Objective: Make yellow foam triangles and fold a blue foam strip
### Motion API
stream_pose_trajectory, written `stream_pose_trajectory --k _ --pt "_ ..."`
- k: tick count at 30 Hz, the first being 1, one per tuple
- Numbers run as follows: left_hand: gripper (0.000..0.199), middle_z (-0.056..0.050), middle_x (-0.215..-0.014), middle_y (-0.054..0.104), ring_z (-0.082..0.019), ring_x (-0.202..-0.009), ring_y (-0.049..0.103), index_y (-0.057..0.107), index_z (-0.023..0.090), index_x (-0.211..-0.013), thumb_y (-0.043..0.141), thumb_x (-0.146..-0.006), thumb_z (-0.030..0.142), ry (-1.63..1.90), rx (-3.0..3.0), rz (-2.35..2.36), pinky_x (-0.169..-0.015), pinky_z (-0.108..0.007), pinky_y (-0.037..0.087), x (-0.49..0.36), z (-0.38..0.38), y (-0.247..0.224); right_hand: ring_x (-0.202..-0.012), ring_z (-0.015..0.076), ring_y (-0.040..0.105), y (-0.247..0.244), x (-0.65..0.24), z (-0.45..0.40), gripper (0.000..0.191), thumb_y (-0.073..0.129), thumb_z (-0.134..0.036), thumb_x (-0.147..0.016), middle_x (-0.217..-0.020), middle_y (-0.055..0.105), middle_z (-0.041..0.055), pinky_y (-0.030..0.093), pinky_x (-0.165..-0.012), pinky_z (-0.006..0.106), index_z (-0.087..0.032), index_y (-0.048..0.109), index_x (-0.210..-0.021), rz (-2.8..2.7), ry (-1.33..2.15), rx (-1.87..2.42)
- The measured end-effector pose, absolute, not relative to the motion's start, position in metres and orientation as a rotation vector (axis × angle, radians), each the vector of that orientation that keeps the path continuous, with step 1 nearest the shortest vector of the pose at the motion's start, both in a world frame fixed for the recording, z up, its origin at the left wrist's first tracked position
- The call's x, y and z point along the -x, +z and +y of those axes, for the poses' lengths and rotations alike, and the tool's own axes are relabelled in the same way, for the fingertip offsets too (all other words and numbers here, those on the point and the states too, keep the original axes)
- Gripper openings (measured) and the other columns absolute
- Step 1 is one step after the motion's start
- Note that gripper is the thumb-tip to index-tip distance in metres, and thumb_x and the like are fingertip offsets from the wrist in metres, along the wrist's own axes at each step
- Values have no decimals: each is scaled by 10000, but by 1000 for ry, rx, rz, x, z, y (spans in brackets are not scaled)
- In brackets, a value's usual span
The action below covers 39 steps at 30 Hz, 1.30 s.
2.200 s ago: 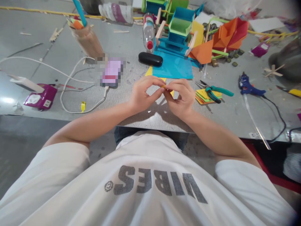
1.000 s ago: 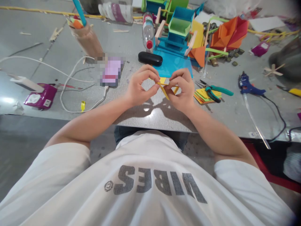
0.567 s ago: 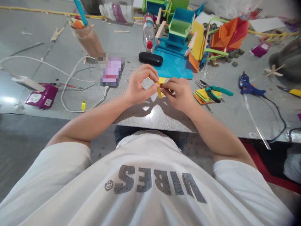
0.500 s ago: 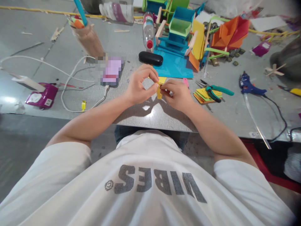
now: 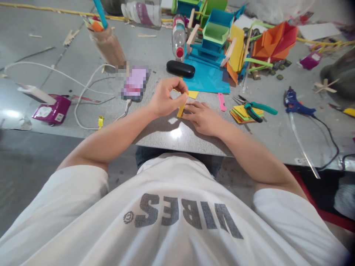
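My left hand (image 5: 168,98) has its thumb and fingertips closed in a pinch on a narrow yellow paper strip (image 5: 181,111). The strip hangs down toward the grey tabletop, its upper end hidden by the fingers. My right hand (image 5: 203,119) is low over the table just right of the strip, fingers stretched out and slightly spread. Its fingertips reach the strip's edge; whether they press on it I cannot tell. Behind both hands lies a yellow paper sheet (image 5: 193,94), partly covered by my left hand. A pink cutter (image 5: 222,102) lies beyond my right hand.
Teal-handled pliers (image 5: 262,108) rest on stacked coloured paper (image 5: 240,115). A blue glue gun (image 5: 298,102) is at the right. Further back are a black case (image 5: 181,68), a bottle (image 5: 178,37) and paper models (image 5: 216,31). A phone (image 5: 135,83) with a white cable lies left.
My right hand has let go of the yellow strip, lowered toward the table and spread its fingers. The strip now slants down to the left. The pink cutter shows fully.
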State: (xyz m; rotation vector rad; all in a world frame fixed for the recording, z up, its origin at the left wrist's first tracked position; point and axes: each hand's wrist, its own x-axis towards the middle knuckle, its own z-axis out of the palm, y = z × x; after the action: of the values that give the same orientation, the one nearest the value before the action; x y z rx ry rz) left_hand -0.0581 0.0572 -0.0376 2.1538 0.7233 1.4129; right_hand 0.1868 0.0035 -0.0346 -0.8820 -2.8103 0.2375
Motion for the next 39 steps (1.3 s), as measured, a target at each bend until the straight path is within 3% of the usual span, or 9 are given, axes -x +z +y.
stream_pose_trajectory --k 8,13,20,25,32,39 --pt "208 -51 -926 806 -208 -856 773 749 266 -945 794 -995 464 1396 -2136 581 -832 -423 662 60 67 -43 -1580 399 483 -26 -186 3 599 533 -116 -1052 -1640 714 43 416 -1145 613 -377 754 -1544 -2856 268 870" --pt "175 -42 -956 815 -189 -867 759 742 264 -961 760 -1013 429 1395 -2178 552 -831 -406 636 61 66 -40 -1584 407 472 -25 -187 4 681 562 -58 -972 -1690 676 34 399 -1166 627 -369 755 -1547 -2892 251 887" --pt "223 -44 -942 800 -218 -864 775 721 281 -940 793 -990 486 1416 -2204 609 -835 -440 654 62 69 -42 -1511 399 508 -22 -189 5 654 571 -53 -970 -1709 652 44 425 -1125 622 -357 787 -1508 -2912 229 886" --pt "216 -48 -954 798 -219 -887 783 714 265 -927 790 -997 455 1373 -2198 629 -856 -443 659 62 66 -40 -1573 427 434 -26 -192 6 669 594 -42 -960 -1753 604 43 423 -1158 657 -375 795 -1504 -2912 173 885" --pt "190 -35 -948 791 -192 -866 752 724 261 -929 822 -986 414 1426 -2124 515 -840 -414 618 60 64 -39 -1533 402 482 -24 -194 11 690 554 -77 -994 -1734 622 18 441 -1209 686 -436 770 -1542 -2855 409 879" --pt "177 -42 -963 808 -198 -878 764 750 254 -952 780 -1025 413 1453 -2120 511 -839 -421 612 60 66 -41 -1444 378 535 -27 -192 17 621 514 -119 -1030 -1666 686 -13 425 -1261 694 -447 835 -1448 -2732 571 905"
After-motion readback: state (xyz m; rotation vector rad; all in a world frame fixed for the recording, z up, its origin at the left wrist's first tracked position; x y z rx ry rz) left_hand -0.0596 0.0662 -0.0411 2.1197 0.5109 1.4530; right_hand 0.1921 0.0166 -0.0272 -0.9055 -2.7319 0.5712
